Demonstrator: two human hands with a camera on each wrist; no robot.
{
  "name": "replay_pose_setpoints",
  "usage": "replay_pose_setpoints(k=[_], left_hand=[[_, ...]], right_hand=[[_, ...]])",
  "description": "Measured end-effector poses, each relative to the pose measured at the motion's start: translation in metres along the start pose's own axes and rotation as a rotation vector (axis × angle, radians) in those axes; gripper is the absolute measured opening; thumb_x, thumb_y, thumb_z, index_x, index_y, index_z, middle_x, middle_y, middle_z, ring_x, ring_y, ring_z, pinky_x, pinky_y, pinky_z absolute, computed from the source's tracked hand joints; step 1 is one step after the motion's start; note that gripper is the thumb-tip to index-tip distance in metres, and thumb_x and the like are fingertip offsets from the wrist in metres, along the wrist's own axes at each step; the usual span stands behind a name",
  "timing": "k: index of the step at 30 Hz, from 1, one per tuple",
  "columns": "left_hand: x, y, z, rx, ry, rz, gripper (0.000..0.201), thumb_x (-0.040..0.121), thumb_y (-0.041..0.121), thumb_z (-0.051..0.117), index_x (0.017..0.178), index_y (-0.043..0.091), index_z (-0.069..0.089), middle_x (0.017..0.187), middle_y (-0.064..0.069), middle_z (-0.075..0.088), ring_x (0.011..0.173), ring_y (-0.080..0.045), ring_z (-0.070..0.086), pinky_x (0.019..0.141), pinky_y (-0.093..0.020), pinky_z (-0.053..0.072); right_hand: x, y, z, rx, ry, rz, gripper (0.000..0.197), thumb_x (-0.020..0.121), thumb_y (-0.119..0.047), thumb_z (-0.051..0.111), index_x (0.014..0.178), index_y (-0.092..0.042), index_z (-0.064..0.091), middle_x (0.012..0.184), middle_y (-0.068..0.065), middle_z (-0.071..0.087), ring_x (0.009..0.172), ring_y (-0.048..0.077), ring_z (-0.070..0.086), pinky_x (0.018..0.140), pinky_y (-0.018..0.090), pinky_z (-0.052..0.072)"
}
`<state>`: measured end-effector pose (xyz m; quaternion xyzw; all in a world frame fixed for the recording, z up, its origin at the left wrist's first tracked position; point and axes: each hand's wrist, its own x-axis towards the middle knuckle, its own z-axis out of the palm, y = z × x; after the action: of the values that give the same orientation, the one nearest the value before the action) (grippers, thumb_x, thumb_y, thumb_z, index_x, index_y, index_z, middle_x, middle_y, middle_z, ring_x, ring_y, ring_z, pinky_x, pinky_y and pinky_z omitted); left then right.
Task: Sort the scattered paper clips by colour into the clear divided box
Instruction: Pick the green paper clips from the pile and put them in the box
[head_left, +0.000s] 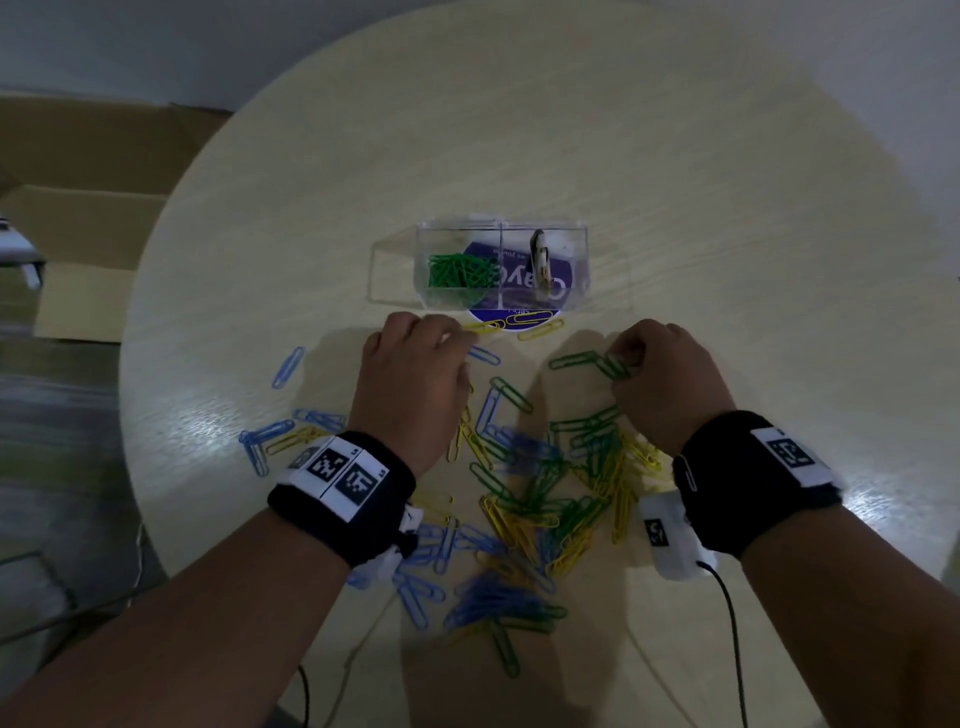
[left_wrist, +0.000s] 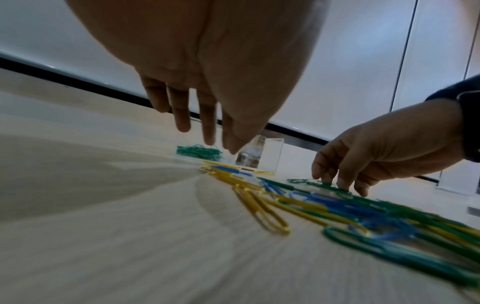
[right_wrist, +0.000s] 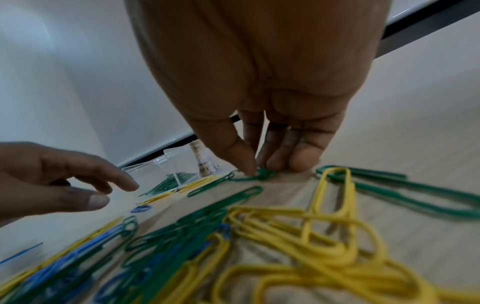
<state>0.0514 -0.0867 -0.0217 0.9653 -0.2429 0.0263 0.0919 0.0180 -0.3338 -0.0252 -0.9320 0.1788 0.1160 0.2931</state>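
The clear divided box (head_left: 579, 231) stands at mid table; its left compartment holds green clips (head_left: 460, 270), its right one a folded paper strip (head_left: 540, 260). Blue, yellow and green paper clips (head_left: 545, 493) lie scattered and heaped in front of it. My right hand (head_left: 618, 364) pinches a green paper clip (right_wrist: 263, 174) against the table between thumb and fingertips, right of the heap's far end. My left hand (head_left: 462, 332) hovers with relaxed, straight fingers (left_wrist: 209, 131) just above a few yellow clips (head_left: 485, 327) by the box's front edge, holding nothing.
The round pale wooden table (head_left: 675, 182) has bare surface behind and beside the box. A purple round sticker (head_left: 519, 321) shows under the box. Cardboard boxes (head_left: 88, 234) sit on the floor at the left. Wrist cables (head_left: 732, 623) trail over the near edge.
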Motion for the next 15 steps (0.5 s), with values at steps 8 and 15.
replay_pose_setpoints(k=[8,15], left_hand=[[0.009,0.016,0.010,-0.058,-0.187,0.206,0.008,0.080,0.023,0.070,0.088,0.024,0.070,0.087,0.002,0.062,0.090,-0.030,0.053,0.071,-0.039,0.044],[0.024,0.010,-0.004,-0.267,-0.298,0.032,0.004,0.084,0.024,0.068,0.088,0.022,0.070,0.088,0.000,0.064,0.091,-0.025,0.055,0.076,-0.035,0.043]], right_hand=[[0.002,-0.006,0.004,-0.122,-0.016,0.045,0.027,0.076,-0.020,0.066,0.103,-0.016,0.062,0.109,0.012,0.065,0.104,0.034,0.058,0.084,0.035,0.045],[0.002,0.000,-0.003,-0.109,-0.084,-0.028,0.014,0.074,-0.016,0.064,0.084,-0.026,0.065,0.099,0.012,0.061,0.094,0.034,0.059,0.077,0.031,0.043]])
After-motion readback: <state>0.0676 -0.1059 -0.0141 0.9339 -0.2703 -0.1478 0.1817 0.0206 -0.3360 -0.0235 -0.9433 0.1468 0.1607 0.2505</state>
